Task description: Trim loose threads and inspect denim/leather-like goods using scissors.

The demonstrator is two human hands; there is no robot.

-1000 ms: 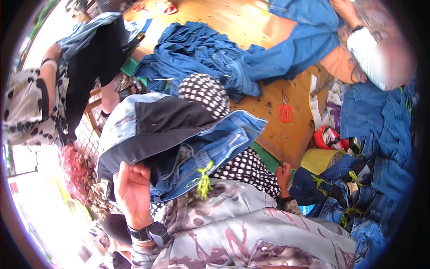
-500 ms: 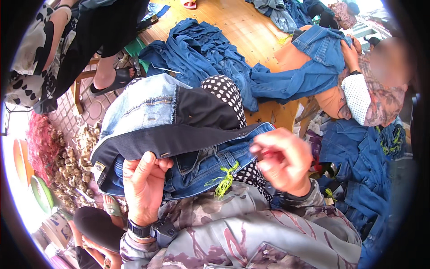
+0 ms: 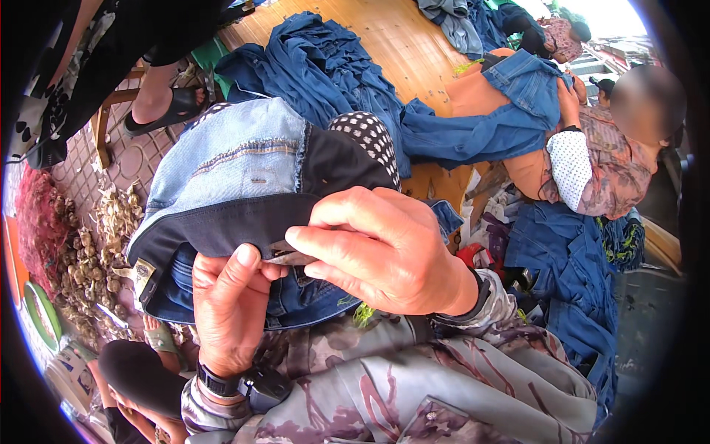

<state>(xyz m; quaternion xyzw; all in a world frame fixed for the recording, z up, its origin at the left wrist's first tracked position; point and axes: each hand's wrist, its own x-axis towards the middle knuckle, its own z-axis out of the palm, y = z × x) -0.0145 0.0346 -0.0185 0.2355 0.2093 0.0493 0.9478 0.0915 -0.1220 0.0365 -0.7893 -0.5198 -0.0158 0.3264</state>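
Note:
A pair of jeans [image 3: 229,159] lies over my lap, its pale inner side and black waistband lining turned up. My left hand [image 3: 233,307] is closed on the waistband, thumb on top of the black lining. My right hand [image 3: 392,251] comes in from the right with its fingers pinched around a small pointed metal tool [image 3: 292,257], perhaps a snipper blade. The tool's tip sits at the waistband edge, close to my left thumb. Most of the tool is hidden by my fingers. Yellow-green threads [image 3: 362,314] hang below my right hand.
Piled jeans [image 3: 318,66] cover part of the wooden table [image 3: 392,37] ahead. At the right a co-worker [image 3: 606,163] handles denim, beside another jeans heap [image 3: 555,259]. Garlic bulbs [image 3: 89,274] and a red net [image 3: 44,229] lie at the left. Another person's foot [image 3: 166,111] stands near.
My right hand has moved left from the far end of the waistband to beside my left hand, and the metal tool now shows in its fingers. The left hand keeps its grip. The view has shifted slightly.

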